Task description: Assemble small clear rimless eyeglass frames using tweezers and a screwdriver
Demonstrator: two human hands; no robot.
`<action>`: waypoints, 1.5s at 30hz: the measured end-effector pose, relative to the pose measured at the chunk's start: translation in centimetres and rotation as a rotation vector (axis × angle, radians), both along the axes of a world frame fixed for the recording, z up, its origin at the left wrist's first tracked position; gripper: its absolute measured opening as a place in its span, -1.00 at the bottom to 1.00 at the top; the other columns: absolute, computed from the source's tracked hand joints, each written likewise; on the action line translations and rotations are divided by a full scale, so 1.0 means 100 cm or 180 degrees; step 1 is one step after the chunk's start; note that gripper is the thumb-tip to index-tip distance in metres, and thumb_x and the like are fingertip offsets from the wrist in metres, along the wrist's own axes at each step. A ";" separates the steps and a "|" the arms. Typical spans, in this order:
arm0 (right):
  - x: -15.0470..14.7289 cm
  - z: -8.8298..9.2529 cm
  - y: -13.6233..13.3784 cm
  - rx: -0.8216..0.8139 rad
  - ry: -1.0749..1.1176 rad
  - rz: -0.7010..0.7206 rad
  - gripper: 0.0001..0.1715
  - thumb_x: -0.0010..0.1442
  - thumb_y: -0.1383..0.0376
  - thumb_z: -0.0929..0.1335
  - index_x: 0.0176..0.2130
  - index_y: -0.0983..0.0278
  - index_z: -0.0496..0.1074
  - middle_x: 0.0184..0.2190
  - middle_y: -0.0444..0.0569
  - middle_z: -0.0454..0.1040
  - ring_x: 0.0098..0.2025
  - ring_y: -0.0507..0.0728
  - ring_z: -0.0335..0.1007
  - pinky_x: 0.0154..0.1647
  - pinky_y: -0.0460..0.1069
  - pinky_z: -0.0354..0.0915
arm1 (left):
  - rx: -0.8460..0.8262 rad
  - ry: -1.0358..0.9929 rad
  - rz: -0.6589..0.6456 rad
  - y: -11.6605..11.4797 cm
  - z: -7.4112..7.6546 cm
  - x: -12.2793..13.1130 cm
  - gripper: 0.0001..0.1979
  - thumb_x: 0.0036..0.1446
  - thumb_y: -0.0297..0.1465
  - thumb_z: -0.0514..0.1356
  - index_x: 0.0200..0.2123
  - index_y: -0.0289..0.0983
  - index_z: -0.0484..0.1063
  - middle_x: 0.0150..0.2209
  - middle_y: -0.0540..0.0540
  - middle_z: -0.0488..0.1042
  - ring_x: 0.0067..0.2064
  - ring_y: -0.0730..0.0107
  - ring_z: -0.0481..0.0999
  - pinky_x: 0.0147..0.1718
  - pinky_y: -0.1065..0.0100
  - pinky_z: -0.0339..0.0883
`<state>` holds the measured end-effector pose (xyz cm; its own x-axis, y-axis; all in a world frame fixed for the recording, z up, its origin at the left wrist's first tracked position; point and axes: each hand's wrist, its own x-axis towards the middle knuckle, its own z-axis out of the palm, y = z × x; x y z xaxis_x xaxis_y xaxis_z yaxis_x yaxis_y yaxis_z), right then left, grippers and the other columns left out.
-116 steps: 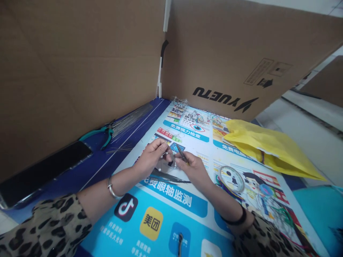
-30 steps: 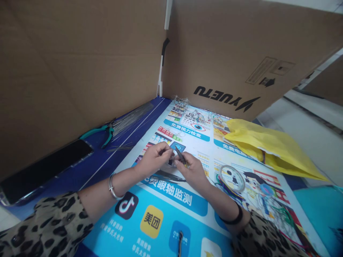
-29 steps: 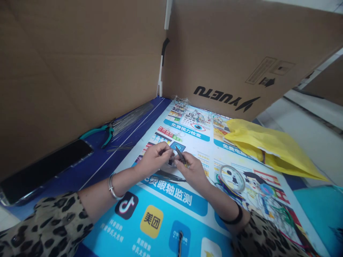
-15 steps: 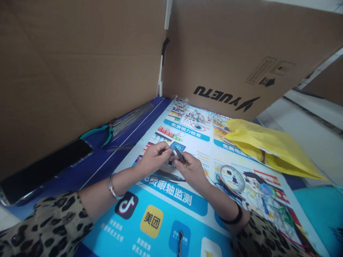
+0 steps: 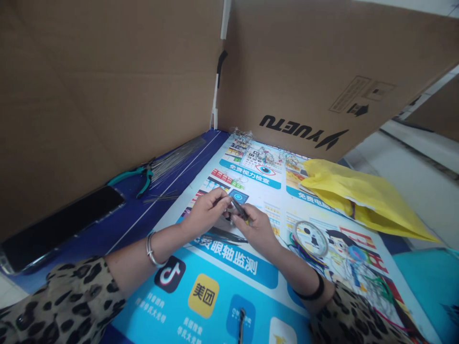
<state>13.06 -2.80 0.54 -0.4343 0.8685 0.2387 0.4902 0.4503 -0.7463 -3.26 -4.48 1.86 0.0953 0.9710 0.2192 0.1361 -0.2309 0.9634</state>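
Note:
My right hand [image 5: 258, 227] is closed around a small pair of pliers [image 5: 238, 209], whose dark jaws slant up and left toward my other hand. Only the jaws and a bit of yellowish handle show. Thumb and fingertips of my left hand [image 5: 211, 209] are pinched together right at the jaws' tip; what they grip is too small to make out. Both hands are over a printed poster sheet [image 5: 229, 286]. To their right on the sheet lies a ring-shaped coil of wire [image 5: 311, 239] with coloured strands.
Teal-handled pliers [image 5: 129, 176] and straight thin wires [image 5: 175, 160] lie at left, beside a black phone [image 5: 64, 224]. Cardboard walls [image 5: 294, 71] stand behind and left. Tangled wire [image 5: 265, 155] lies at the back, a yellow bag [image 5: 362, 191] at right. Another slim tool [image 5: 241, 325] is at the front edge.
The pliers' jaws have tipped a little down and left, so their tip now meets the left fingertips. Otherwise both hands have barely moved.

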 end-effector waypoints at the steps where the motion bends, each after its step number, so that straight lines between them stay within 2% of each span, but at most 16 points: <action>1: 0.000 0.000 0.000 -0.0007 0.0002 -0.0012 -0.86 0.06 0.27 0.27 -0.34 0.26 0.38 -0.43 -0.10 0.40 -0.37 0.05 0.30 -0.34 -0.06 0.20 | 0.0000 0.0058 0.0014 0.000 -0.001 0.000 -0.79 0.16 -0.30 0.01 -0.43 -0.30 0.28 -0.53 0.03 0.36 -0.47 0.51 0.38 -0.42 0.44 0.24; 9: 0.000 0.000 0.000 0.0040 -0.0026 -0.0037 -0.87 0.05 0.26 0.28 -0.37 0.27 0.37 -0.47 -0.12 0.38 -0.40 0.03 0.28 -0.38 -0.08 0.19 | 0.0215 0.0477 0.0124 0.001 -0.003 -0.001 -0.78 0.18 -0.30 -0.02 -0.44 -0.29 0.26 -0.58 0.07 0.28 -0.49 0.53 0.27 -0.45 0.46 0.15; 20: 0.001 -0.001 0.000 0.0210 -0.0118 0.0045 -0.86 0.09 0.24 0.27 -0.37 0.27 0.36 -0.49 -0.13 0.36 -0.43 0.02 0.25 -0.41 -0.10 0.17 | 0.0346 0.0682 0.0286 0.002 -0.002 -0.003 -0.80 0.18 -0.33 -0.02 -0.46 -0.28 0.23 -0.57 0.08 0.22 -0.49 0.55 0.21 -0.46 0.48 0.11; 29: 0.000 -0.001 0.000 0.0309 -0.0126 0.0093 -0.92 0.06 0.29 0.29 -0.40 0.26 0.34 -0.49 -0.14 0.35 -0.42 0.02 0.27 -0.40 -0.10 0.17 | 0.0237 0.0614 0.0200 0.001 -0.004 -0.001 -0.81 0.18 -0.35 -0.04 -0.42 -0.29 0.24 -0.58 0.09 0.24 -0.50 0.55 0.24 -0.47 0.48 0.13; 45: -0.001 -0.004 0.000 0.0409 -0.0162 0.0254 -0.93 0.04 0.33 0.29 -0.37 0.26 0.36 -0.47 -0.13 0.38 -0.40 0.03 0.28 -0.38 -0.09 0.18 | 0.0083 0.0580 0.0050 0.001 -0.005 0.000 -0.86 0.12 -0.40 0.00 -0.45 -0.28 0.24 -0.60 0.09 0.24 -0.52 0.54 0.25 -0.49 0.49 0.14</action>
<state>12.94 -2.85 0.10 -0.5152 0.7944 0.3217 0.4847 0.5796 -0.6551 -3.31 -4.37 1.33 0.1207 0.9669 0.2247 0.3116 -0.2518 0.9162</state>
